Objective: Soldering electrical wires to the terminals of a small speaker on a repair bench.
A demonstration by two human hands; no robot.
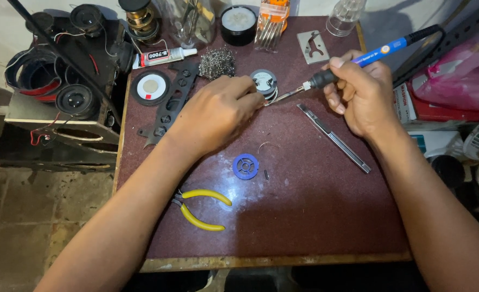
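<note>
My right hand (360,94) grips a blue and black soldering iron (381,51); its metal tip points left and meets the fingertips of my left hand. My left hand (218,111) rests on the maroon table (304,205) with its fingers pinched together on something small that I cannot make out, right in front of a small round speaker (264,82). A blue solder spool (246,166) with a loose curl of wire lies just below the hands.
Yellow-handled cutters (202,208) lie near the front edge. A metal strip tool (334,138) lies under my right hand. At the back stand a wire-wool ball (217,63), a glue tube (161,55), a round tin (238,24) and a black plastic bracket (170,105). Speaker parts (77,100) sit off the left.
</note>
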